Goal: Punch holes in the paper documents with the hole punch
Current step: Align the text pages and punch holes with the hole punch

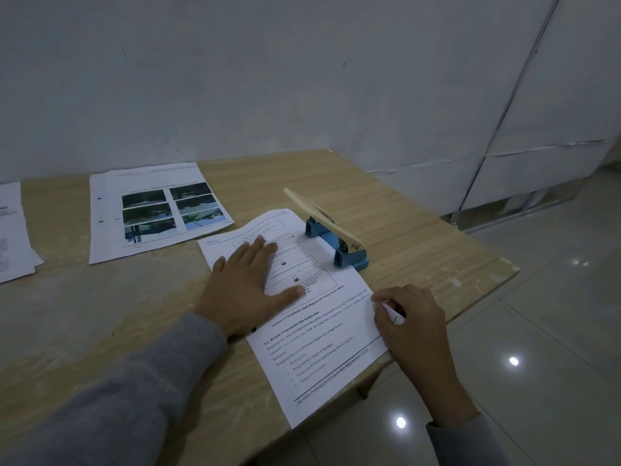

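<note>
On the wooden surface [403, 213], head view: left hand [245, 284] flat, fingers straight, pressing the printed sheet [322, 348], right hand [410, 317] pinching its right edge, sheet's far edge tucked into the blue hole punch [336, 237], handle raised.

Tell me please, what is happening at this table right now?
A person is preparing a printed sheet for punching. The left hand lies flat on the sheet, and the right hand pinches its right edge. The sheet's far edge sits at the blue hole punch, whose wooden lever is raised, so it is not being pressed. A photo page with two holes already in its left margin lies further left on the wooden table, and more papers lie at the left edge.
</note>
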